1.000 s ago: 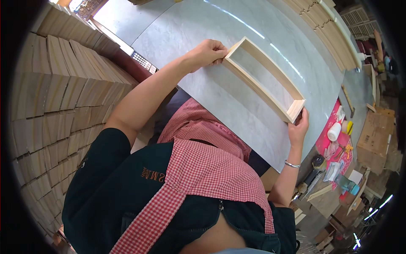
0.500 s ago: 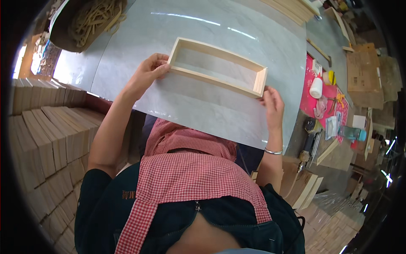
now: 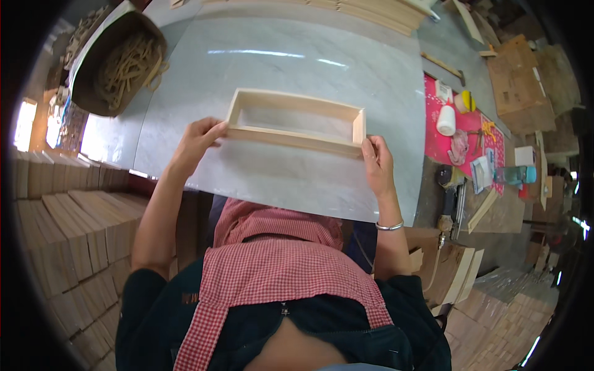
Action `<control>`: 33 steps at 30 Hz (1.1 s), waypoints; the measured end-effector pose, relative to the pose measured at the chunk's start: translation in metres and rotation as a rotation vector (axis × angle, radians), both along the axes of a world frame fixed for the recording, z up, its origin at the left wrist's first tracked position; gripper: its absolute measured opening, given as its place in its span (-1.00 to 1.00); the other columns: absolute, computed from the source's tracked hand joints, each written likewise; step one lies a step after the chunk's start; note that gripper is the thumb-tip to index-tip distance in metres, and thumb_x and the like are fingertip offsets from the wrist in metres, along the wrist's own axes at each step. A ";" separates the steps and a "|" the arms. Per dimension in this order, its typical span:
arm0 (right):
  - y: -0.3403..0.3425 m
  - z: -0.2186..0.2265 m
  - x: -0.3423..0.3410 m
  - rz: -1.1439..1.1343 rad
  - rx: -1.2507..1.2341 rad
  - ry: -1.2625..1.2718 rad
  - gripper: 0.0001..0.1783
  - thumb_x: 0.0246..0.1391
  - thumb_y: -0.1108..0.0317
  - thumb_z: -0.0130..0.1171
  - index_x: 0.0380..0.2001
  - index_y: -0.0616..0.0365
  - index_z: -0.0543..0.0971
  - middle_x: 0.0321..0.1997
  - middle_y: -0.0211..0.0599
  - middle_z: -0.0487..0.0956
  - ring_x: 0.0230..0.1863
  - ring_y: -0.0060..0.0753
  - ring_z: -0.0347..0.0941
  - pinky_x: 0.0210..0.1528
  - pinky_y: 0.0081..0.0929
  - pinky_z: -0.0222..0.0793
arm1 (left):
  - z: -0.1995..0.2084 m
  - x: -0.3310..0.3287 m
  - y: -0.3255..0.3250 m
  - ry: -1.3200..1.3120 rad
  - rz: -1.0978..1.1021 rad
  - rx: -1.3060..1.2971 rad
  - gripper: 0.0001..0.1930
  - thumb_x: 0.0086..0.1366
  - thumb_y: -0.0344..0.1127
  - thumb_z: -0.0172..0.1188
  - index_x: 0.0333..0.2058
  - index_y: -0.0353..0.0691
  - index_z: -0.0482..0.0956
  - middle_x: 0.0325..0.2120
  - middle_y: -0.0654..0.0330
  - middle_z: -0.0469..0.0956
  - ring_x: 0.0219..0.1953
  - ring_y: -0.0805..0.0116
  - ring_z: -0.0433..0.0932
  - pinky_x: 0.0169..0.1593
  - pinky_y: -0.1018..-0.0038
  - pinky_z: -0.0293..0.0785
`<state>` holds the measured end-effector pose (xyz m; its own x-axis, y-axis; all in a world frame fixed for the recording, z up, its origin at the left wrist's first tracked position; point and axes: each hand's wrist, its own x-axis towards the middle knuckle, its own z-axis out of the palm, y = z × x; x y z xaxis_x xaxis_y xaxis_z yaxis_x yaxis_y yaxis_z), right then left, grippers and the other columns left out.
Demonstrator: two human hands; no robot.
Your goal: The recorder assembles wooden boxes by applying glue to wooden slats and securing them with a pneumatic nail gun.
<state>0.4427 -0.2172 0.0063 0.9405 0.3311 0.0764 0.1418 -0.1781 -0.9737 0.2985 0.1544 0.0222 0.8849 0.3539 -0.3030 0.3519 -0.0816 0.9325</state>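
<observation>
A long, shallow rectangular frame of pale wood is in front of me over the grey marbled tabletop, which shows through its middle. At the frame's near left corner, my left hand pinches the wood between thumb and fingers. My right hand grips the near right corner, its thumb against the outside; the fingers behind are partly hidden. Whether the frame rests on the table or is slightly lifted, I cannot tell.
A container of tan rubber bands stands far left. Stacked wooden blocks rise beside my left arm. Rightward, a red cloth bears a white bottle; a hammer lies beyond. Wooden strips lie at the far edge.
My view has shifted and turned slightly, so the table and frame appear lower. The right hand's thumb now lies against the frame's corner, where its fingers were loosely placed before. The left hand keeps its corner.
</observation>
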 end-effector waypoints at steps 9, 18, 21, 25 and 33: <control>-0.013 0.012 0.025 0.064 -0.442 0.061 -0.38 0.40 -0.09 -0.06 -0.49 0.29 0.51 -0.54 -0.25 0.52 -0.45 -0.33 0.39 -0.26 -0.37 0.42 | 0.021 0.002 -0.022 -0.023 0.208 -0.287 -0.71 0.47 -0.11 0.15 -0.30 -0.23 0.59 -0.43 0.27 0.51 -0.37 0.53 0.42 -0.24 0.57 0.38; -0.160 -0.035 0.200 -0.774 -1.050 -0.577 -0.39 0.08 -0.03 0.31 0.00 0.28 0.54 -0.09 0.16 0.62 -0.08 0.21 0.51 0.06 -0.08 0.45 | -0.013 -0.048 -0.037 -0.231 0.508 0.000 -0.73 0.50 -0.14 0.09 -0.37 -0.14 0.55 -0.51 0.34 0.44 -0.43 0.56 0.33 -0.24 0.63 0.25; -0.169 -0.049 0.227 -0.657 -1.108 -0.443 -0.33 0.05 -0.08 0.33 0.01 0.31 0.54 -0.13 0.16 0.64 -0.10 0.23 0.56 -0.01 -0.06 0.50 | -0.012 -0.068 -0.050 -0.253 0.553 -0.028 -0.74 0.49 -0.18 0.08 -0.39 -0.15 0.54 -0.55 0.37 0.38 -0.45 0.58 0.27 -0.27 0.63 0.20; -0.189 -0.057 0.234 -0.758 -0.926 -0.221 -0.30 0.06 -0.05 0.35 0.05 0.35 0.50 -0.16 0.12 0.65 -0.23 0.13 0.64 -0.17 -0.18 0.59 | 0.010 -0.063 -0.097 -0.120 0.489 -0.006 -0.72 0.49 -0.25 -0.02 -0.46 -0.10 0.45 -0.57 0.42 0.28 -0.49 0.61 0.18 -0.37 0.63 0.13; -0.096 0.028 0.114 -0.656 0.064 -0.169 -0.41 0.17 0.10 0.33 0.04 0.35 0.42 -0.14 0.02 0.59 -0.34 -0.26 0.61 -0.33 -0.56 0.54 | -0.011 -0.046 -0.137 -0.526 -0.119 1.122 -0.68 0.32 -0.03 0.26 -0.19 -0.16 0.57 -0.02 0.18 0.56 0.10 0.14 0.45 0.22 0.16 0.33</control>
<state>0.5567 -0.3130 0.0340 0.9187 -0.3136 0.2401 0.1750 -0.2218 -0.9593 0.2521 0.0171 0.0113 0.8513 0.0972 0.5155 -0.1072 -0.9297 0.3524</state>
